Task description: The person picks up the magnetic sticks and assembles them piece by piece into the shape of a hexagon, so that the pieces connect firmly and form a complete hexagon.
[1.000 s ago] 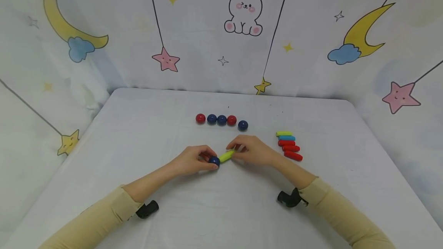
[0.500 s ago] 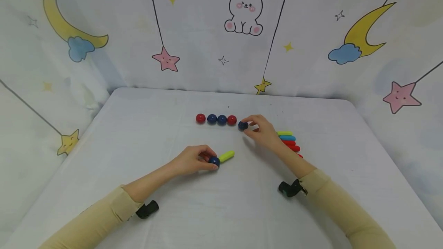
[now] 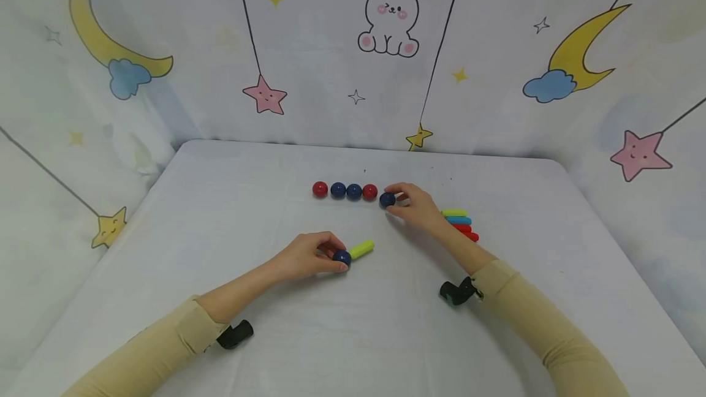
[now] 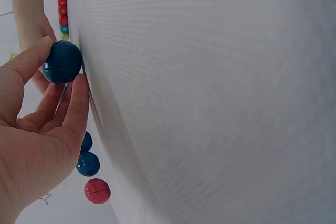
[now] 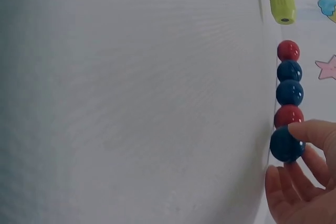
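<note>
In the head view my left hand (image 3: 309, 256) pinches a dark blue ball (image 3: 342, 257) between thumb and fingers, low over the white table. A yellow-green rod (image 3: 362, 249) extends from that ball toward the upper right; its free end (image 5: 284, 19) shows a small dark hole in the right wrist view. My right hand (image 3: 417, 208) has its thumb and fingers around another dark blue ball (image 3: 387, 200), at the right end of a row of balls. The left wrist view shows the first ball (image 4: 63, 62) between thumb and fingertips.
Left of the right hand stand a red ball (image 3: 369, 192), two blue balls (image 3: 345, 190) and another red ball (image 3: 320, 189). Behind the right wrist lie yellow-green (image 3: 455, 213), blue (image 3: 459, 220) and red rods (image 3: 470, 236), partly hidden by the arm. A patterned cloth (image 3: 309, 41) rises behind the table.
My right hand has let go of the yellow-green rod and moved away to the blue ball at the row's end, taking hold of it. The left hand stays in place with its ball.
</note>
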Tool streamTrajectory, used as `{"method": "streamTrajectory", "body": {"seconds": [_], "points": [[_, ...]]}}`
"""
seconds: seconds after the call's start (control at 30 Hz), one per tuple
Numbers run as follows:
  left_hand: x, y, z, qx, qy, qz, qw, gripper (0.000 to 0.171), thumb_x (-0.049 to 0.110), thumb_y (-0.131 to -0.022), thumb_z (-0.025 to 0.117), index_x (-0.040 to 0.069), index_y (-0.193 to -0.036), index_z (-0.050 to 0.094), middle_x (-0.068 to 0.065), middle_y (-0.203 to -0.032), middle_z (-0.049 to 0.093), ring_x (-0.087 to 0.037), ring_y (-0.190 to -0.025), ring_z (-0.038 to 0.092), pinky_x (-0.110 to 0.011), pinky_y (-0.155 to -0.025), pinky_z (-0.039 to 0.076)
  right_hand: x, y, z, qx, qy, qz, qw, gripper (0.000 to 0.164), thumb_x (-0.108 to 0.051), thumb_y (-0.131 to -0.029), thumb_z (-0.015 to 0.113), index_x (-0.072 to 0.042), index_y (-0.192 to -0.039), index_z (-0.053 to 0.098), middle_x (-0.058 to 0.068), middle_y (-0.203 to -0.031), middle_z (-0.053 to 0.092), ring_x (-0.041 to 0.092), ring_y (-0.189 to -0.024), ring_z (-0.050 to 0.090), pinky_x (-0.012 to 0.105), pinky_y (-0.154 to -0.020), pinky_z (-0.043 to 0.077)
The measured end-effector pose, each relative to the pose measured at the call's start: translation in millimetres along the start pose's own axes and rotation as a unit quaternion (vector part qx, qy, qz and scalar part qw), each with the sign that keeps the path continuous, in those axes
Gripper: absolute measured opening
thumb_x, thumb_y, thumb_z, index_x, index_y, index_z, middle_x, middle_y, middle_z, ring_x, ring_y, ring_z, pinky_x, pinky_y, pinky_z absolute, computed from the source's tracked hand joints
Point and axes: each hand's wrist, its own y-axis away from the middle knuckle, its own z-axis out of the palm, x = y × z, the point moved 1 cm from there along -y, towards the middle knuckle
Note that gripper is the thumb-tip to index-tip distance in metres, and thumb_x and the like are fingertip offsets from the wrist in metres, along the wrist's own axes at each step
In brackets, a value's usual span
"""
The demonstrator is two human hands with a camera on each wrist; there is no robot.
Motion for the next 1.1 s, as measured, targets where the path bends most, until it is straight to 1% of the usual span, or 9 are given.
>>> {"method": "streamTrajectory", "body": {"seconds": [0.17,0.37,0.53,0.7,0.9,1.1], "points": [[0.2,0.2,0.3,0.000,0.002,-0.001,1.0000,0.032,0.024,-0.083,0.079,0.010,-0.110,0.066,0.001,-0.093,0.063,-0.014,-0.088,0.058,-0.024,-0.078,0.051,1,2,0,-0.024,-0.011,0.004,1.000,0.040,-0.011,-0.091,0.069,-0.007,-0.129,0.058,0.013,-0.128,0.057,0.030,-0.113,0.055,0.040,-0.087,0.052],[0.8,0.4,0.0,0.002,0.001,0.001,1.0000,0.032,0.024,-0.083,0.079,0.011,-0.109,0.067,0.001,-0.093,0.063,-0.013,-0.088,0.058,-0.024,-0.078,0.051,-2,11,3,-0.051,-0.011,0.003,0.999,0.040,-0.014,-0.090,0.070,-0.009,-0.129,0.059,0.011,-0.126,0.059,0.029,-0.112,0.056,0.037,-0.082,0.054],[1.8,0.7,-0.5,0.003,0.002,0.002,1.0000,0.032,0.024,-0.083,0.079,0.011,-0.109,0.067,0.002,-0.093,0.064,-0.013,-0.088,0.058,-0.025,-0.079,0.051,-4,20,6,-0.070,-0.015,-0.008,0.997,0.041,-0.014,-0.089,0.070,-0.010,-0.128,0.059,0.010,-0.125,0.059,0.028,-0.111,0.056,0.036,-0.083,0.054],[0.7,-0.2,-0.3,0.002,0.000,-0.001,1.0000,0.032,0.025,-0.083,0.079,0.011,-0.109,0.067,0.003,-0.093,0.064,-0.013,-0.088,0.058,-0.025,-0.079,0.051,-8,30,8,-0.085,-0.027,-0.008,0.996,0.041,-0.014,-0.089,0.071,-0.010,-0.128,0.060,0.008,-0.124,0.060,0.028,-0.111,0.056,0.038,-0.087,0.052],[0.5,-0.7,-0.2,0.001,-0.005,-0.004,1.0000,0.032,0.026,-0.083,0.079,0.012,-0.109,0.066,0.003,-0.093,0.063,-0.013,-0.089,0.057,-0.025,-0.079,0.050,-11,40,10,-0.105,-0.037,-0.008,0.994,0.040,-0.014,-0.088,0.072,-0.012,-0.127,0.060,0.005,-0.123,0.060,0.024,-0.109,0.056,0.037,-0.090,0.051],[1.5,-0.1,-0.3,0.000,-0.006,0.002,1.0000,0.032,0.026,-0.083,0.079,0.011,-0.108,0.066,0.003,-0.093,0.063,-0.013,-0.088,0.057,-0.025,-0.078,0.050,-14,47,13,-0.121,-0.054,-0.029,0.991,0.038,-0.014,-0.089,0.072,-0.010,-0.125,0.061,0.004,-0.120,0.061,0.023,-0.107,0.057,0.036,-0.091,0.051]]}}
